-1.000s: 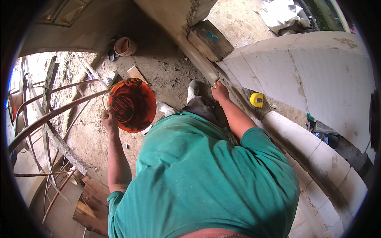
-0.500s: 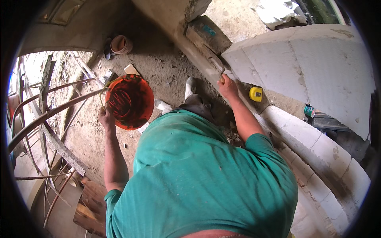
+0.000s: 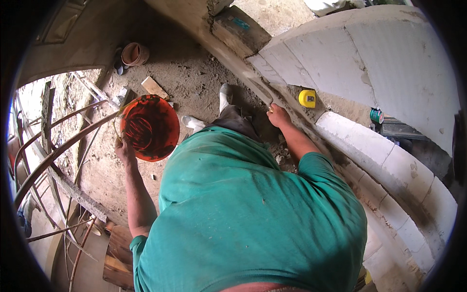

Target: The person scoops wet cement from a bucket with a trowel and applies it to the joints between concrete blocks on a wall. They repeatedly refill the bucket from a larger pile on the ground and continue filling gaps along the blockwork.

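My left hand [image 3: 125,150] is closed on the thin handle of an orange bucket [image 3: 170,127], which hangs tilted with its mouth toward me. Dark smears coat the inside of the bucket. In my right hand [image 3: 278,116] is the grip of a trowel [image 3: 263,92]. Its blade is hard to make out against the grey ledge beside the block wall. A yellow tape measure [image 3: 307,98] lies on that ledge, a little beyond my right hand and to its right.
White blocks [image 3: 360,136] form low walls on the right, with a green can [image 3: 376,115] between them. Bent rusty bars [image 3: 73,141] and planks crowd the left side. Farther off on the dirt floor stand a pinkish bucket [image 3: 134,54] and a wood piece [image 3: 154,87].
The wall, ledge and tape measure have shifted up and left in the view. My right hand with the trowel has come nearer along the ledge. The bucket still hangs from my left hand.
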`<state>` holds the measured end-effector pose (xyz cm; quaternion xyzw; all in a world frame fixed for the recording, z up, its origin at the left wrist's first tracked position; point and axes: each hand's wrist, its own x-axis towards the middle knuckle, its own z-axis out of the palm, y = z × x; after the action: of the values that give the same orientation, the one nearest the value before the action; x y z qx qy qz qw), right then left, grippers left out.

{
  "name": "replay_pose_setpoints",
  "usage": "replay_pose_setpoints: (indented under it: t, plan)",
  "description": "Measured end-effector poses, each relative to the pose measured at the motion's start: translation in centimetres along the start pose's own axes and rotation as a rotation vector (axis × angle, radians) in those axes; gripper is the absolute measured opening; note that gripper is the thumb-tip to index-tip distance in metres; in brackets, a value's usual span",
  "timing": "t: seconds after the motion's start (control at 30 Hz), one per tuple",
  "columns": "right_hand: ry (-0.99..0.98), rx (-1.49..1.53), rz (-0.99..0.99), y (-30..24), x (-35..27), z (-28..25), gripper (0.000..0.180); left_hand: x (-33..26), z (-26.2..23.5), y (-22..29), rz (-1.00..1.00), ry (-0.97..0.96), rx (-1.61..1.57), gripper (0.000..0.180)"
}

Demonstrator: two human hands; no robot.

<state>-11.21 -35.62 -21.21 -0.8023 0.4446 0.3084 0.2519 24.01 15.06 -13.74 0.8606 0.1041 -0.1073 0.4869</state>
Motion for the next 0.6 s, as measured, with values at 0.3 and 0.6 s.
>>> replay_pose_setpoints:
  t: [0.3, 0.6]
  plan:
    - [0.162, 0.024, 0.023, 3.6, -2.0, -2.9, 0.046, 1.4, 1.4, 2.1, 0.031, -0.06, 0.001, 0.032]
    - [0.196, 0.074, -0.043, 5.1, -2.9, -2.8, 0.047, 3.5, 3.0, 3.2, 0.13, -0.058, -0.047, 0.031]
